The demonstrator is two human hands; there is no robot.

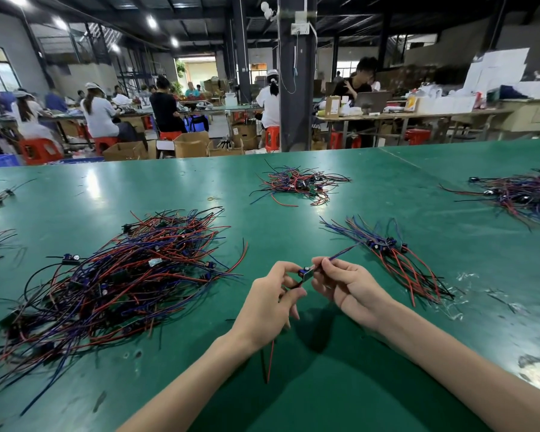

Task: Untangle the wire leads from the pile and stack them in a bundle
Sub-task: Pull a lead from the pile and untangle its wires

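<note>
While a single wire lead (pixel 306 272) is held above the green surface (pixel 340 385) close to its near edge, its small blue-capped board is pinched between the thumb and fingers of the left hand (pixel 270 302). The grip of the left hand is thus clamped on the board, and red and black wires are seen hanging below the palm. The grip of the right hand (pixel 346 285) is closed on the lead's blue wires just beside the board, and these wires are seen running on toward the far right. The large tangled pile (pixel 116 275) of red, blue and black leads is spread over the left part of the surface, apart from the hands. The sorted bundle (pixel 396 257) is laid to the right of the hands, with its boards gathered at the middle and its red and black wires fanned toward the near edge. A far heap (pixel 296 183) is seen toward the far edge, and a side heap (pixel 524 194) at the right edge.
</note>
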